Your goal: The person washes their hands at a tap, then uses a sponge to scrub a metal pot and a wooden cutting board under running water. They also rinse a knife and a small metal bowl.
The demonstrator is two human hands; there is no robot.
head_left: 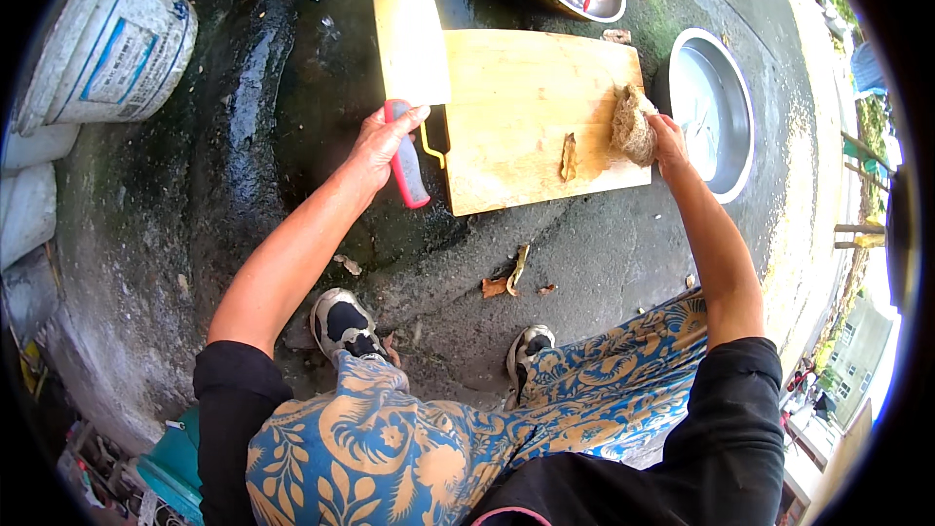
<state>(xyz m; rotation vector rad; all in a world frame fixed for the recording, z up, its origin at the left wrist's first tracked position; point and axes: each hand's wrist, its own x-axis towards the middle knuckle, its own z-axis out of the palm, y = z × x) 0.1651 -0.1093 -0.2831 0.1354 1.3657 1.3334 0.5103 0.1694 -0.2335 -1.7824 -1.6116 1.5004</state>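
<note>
My left hand is closed round the red and grey handle of a cleaver. Its broad blade points away from me and shines yellowish at the left edge of a wooden cutting board. At the board's right end, my right hand grips a brown, fibrous loofah scrubber, which is over the board's surface. A dry curled leaf lies on the wood beside it. From the board's left side sticks out a yellow handle.
Right of the board stands a metal basin holding water. A metal pan with red peppers sits at the far side. White buckets stand at the left. Dry leaves lie on the wet concrete ground near my shoes.
</note>
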